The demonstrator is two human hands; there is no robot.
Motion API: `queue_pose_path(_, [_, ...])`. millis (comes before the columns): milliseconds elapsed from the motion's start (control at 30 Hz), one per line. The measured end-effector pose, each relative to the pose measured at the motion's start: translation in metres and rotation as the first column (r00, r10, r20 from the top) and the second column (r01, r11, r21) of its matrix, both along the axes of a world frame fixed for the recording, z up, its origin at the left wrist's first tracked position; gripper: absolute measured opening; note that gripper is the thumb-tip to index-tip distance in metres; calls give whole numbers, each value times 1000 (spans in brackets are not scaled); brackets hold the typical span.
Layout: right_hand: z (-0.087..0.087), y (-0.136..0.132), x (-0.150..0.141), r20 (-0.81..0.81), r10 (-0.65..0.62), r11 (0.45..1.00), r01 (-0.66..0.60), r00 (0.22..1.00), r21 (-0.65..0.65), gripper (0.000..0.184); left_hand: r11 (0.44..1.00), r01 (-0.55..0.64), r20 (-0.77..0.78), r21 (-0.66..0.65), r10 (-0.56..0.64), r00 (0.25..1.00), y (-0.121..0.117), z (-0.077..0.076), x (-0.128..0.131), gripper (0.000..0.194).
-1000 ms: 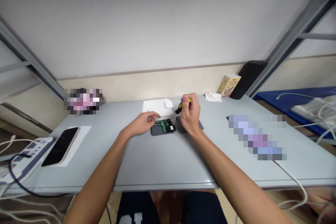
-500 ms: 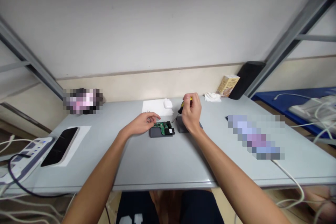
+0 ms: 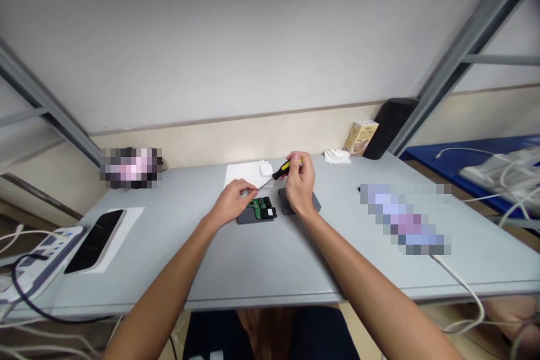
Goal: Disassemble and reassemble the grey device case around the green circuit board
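Note:
My right hand is closed around the black and yellow handle of a screwdriver. Its thin shaft slants down to the left. My left hand has thumb and fingers pinched together at the screwdriver's tip; whatever is between them is too small to make out. Just below the left fingers lies a dark grey device with an exposed green circuit board and black parts on it. A dark grey cover-like piece rests on the table under my right hand, which partly hides it.
Behind my hands a white case sits on white paper. A phone and a power strip are at left. Crumpled tissue, a yellow box and a black cylinder stand at back right.
My right hand has tilted the screwdriver, bringing its tip left and up off the board's edge. My left hand has moved right and closed from loosely spread fingers to a pinch at the tip.

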State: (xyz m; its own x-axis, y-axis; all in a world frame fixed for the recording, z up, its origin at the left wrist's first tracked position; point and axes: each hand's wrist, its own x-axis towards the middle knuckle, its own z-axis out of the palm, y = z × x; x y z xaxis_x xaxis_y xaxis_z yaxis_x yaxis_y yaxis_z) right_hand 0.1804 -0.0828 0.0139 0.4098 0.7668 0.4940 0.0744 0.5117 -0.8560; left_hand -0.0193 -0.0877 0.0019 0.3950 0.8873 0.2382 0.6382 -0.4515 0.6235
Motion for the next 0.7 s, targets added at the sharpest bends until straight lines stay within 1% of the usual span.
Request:
queue_pose_path(100, [1,2,0,-53,-8,999,6,999,-33,38,1000,11,11,0,-11,1000,3,1,-5,23])
queue_pose_path(200, [-2,7,2,-107,-20,997,12,994,-70,41,999,-46,-15,24,46,999,12,5,-8,24])
queue_pose_path(300, [-7,14,4,-167,-8,994,-11,986,-113,44,993,-83,-146,79,94,985,31,11,-4,24])
queue_pose_path(367, [-9,18,5,-204,-4,989,-27,979,-148,47,993,-51,-233,109,76,970,46,13,3,25])
queue_pose_path(500, [-9,24,10,-272,-36,977,-23,962,-211,57,995,-41,-325,90,68,943,69,14,17,23])
queue_pose_path(600, [-4,23,13,-288,-49,974,-18,956,-225,61,998,-15,-325,62,34,945,71,15,17,23])
queue_pose_path(700, [3,16,11,-248,0,977,-53,969,-207,60,995,-59,-252,80,77,965,57,17,5,31])
